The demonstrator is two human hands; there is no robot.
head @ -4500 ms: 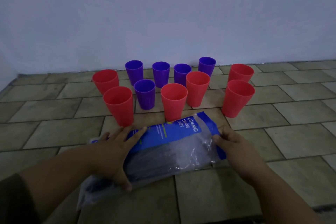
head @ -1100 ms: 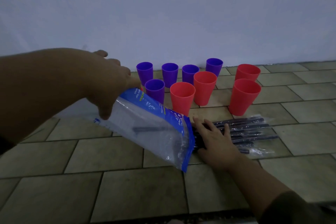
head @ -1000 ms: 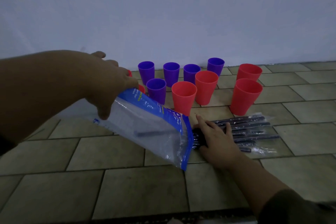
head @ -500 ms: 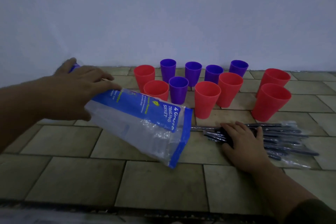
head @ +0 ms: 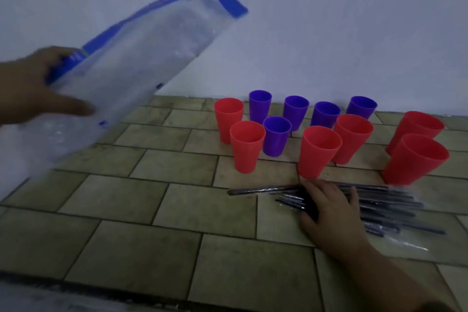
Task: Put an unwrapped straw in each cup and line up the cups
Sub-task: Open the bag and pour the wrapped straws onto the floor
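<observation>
In the head view the left hand (head: 33, 88) has swung the emptied bag (head: 131, 66) up toward ten o'clock, its fingers (head: 73, 106) curled round the bag's near end; half a second ago it hung low over the floor (head: 152, 248). At four o'clock the right hand (head: 331, 208) lies flat, fingers (head: 314, 190) straight and spread, pressing the straws (head: 385, 200), seemingly in clear wrappers, on the tiles. The red cups (head: 247, 145) and purple cups (head: 276, 134) cluster at two o'clock, strawless. With the bag clear, unwrapping likely comes next
</observation>
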